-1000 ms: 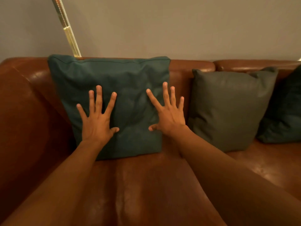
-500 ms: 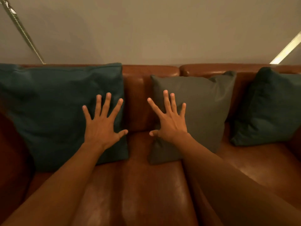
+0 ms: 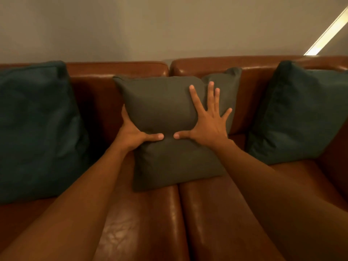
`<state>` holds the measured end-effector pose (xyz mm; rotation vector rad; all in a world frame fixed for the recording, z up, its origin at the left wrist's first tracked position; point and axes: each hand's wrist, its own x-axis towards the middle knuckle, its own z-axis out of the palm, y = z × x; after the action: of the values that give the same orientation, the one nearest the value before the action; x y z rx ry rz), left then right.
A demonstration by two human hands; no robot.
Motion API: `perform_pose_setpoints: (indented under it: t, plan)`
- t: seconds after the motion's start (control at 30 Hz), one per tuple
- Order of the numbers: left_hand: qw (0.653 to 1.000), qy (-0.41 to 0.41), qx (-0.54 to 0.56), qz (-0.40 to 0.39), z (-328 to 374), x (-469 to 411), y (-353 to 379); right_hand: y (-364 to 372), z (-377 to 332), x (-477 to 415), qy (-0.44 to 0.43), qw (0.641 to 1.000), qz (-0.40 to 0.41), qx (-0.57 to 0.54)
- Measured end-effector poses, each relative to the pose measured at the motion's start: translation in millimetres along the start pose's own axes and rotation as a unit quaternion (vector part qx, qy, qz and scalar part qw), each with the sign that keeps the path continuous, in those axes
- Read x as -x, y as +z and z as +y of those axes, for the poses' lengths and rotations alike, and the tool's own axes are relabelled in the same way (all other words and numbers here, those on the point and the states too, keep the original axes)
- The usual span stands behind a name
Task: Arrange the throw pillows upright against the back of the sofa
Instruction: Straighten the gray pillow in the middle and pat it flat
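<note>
Gripping the grey pillow (image 3: 169,110), left hand (image 3: 131,134) clamps its edge; right hand (image 3: 209,127) presses flat, fingers splayed.

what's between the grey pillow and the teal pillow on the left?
Head view: only bare brown sofa backrest separates the grey pillow from the left teal pillow.

Left teal pillow (image 3: 35,129): cut off by the frame's left edge. Right teal pillow (image 3: 299,113): right corner cropped at the right edge. Left hand (image 3: 131,133): fingers hidden behind the grey pillow (image 3: 169,110), thumb visible. Light strip (image 3: 327,32), upper right: cropped.
</note>
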<state>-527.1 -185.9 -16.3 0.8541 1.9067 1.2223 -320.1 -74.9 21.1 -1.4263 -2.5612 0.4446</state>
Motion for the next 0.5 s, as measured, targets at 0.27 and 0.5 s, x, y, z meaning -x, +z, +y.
perform_pose_setpoints:
  t: [0.27,0.5]
  plan:
    - [0.995,-0.031,0.083,0.040,-11,-12,12,3,82,-20,0.121,0.917,0.049,-0.378]
    - [0.991,-0.008,0.127,0.049,-17,-5,4,0,89,-28,0.196,0.781,-0.030,-0.592]
